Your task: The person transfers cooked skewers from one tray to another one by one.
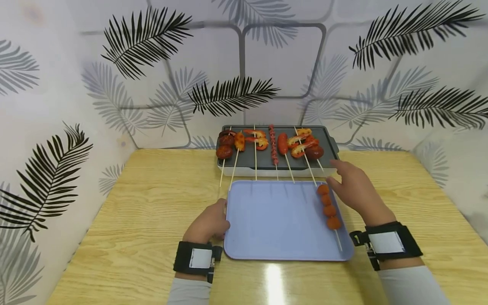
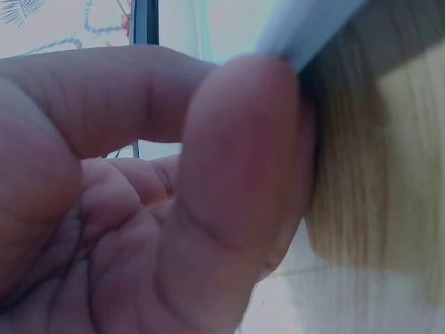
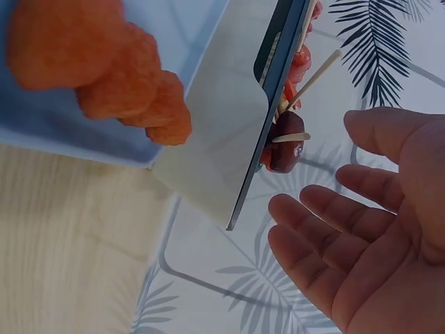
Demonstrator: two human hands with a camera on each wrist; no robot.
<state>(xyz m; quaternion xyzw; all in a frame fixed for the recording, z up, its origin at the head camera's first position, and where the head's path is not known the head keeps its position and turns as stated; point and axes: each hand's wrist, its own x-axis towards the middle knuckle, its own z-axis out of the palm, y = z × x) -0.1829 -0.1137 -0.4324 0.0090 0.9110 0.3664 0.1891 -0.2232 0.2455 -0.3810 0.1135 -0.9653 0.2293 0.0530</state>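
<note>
My left hand [image 1: 209, 220] grips the left edge of a light blue tray [image 1: 272, 224], its thumb and fingers curled at the rim. On the tray's right side lies a skewer of orange balls [image 1: 329, 210], its stick toward me. My right hand [image 1: 356, 186] is held near the right front corner of a dark-topped grill [image 1: 245, 164], fingers apart. In the right wrist view the palm [image 3: 389, 264] holds nothing, close to a dark red sausage piece [image 3: 285, 142] at the grill's end. In the left wrist view, part of the rim is hidden by the fingers.
Several skewers cross the grill: a round sausage skewer [image 1: 224, 151] at left, a shrimp skewer [image 1: 261, 143], a thin red skewer [image 1: 273, 146] and a red sausage [image 1: 283, 144]. Their sticks overhang its front. A leaf-patterned wall [image 1: 213, 55] stands behind the wooden table [image 1: 152, 203].
</note>
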